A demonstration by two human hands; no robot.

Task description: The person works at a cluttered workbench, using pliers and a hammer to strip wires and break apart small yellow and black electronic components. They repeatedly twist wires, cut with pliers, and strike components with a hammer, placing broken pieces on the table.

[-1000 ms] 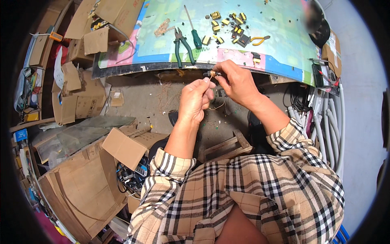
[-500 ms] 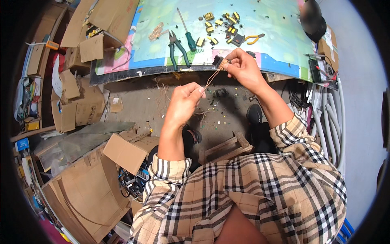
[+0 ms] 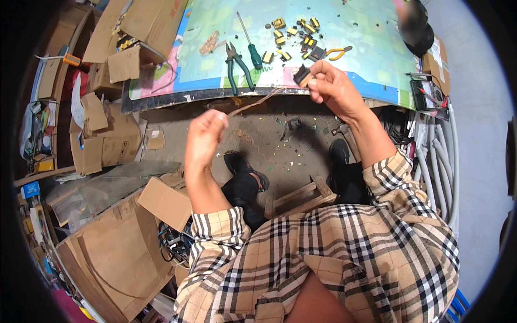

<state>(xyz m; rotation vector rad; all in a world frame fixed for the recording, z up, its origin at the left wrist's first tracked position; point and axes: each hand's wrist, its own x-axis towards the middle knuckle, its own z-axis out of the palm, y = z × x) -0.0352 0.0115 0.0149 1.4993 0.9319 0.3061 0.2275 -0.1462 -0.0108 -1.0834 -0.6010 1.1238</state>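
Note:
My right hand (image 3: 335,89) is closed on a small black coil bobbin (image 3: 302,75) with copper-coloured winding, held over the table's near edge. From it a copper wire (image 3: 253,104) stretches down to the left. My left hand (image 3: 205,133) pinches the other end of that wire, in front of the table and lower than the right. Beyond my hands, several black-and-yellow coil parts (image 3: 278,23) are scattered on the table. Green-handled pliers (image 3: 237,67) and a screwdriver (image 3: 253,51) lie left of them. Small yellow-handled pliers (image 3: 339,53) rest just behind my right hand.
The table (image 3: 215,27) has a coloured cover and holds a tangle of copper wire (image 3: 210,42). Cardboard boxes (image 3: 116,258) crowd the left side. A wooden stool (image 3: 299,198) stands between my feet, with a hammer (image 3: 344,134) nearby. Grey pipes (image 3: 441,167) lean at the right.
My left hand has moved left and down, drawing the wire out longer. My right hand has shifted slightly right with the bobbin. My left foot now shows more fully.

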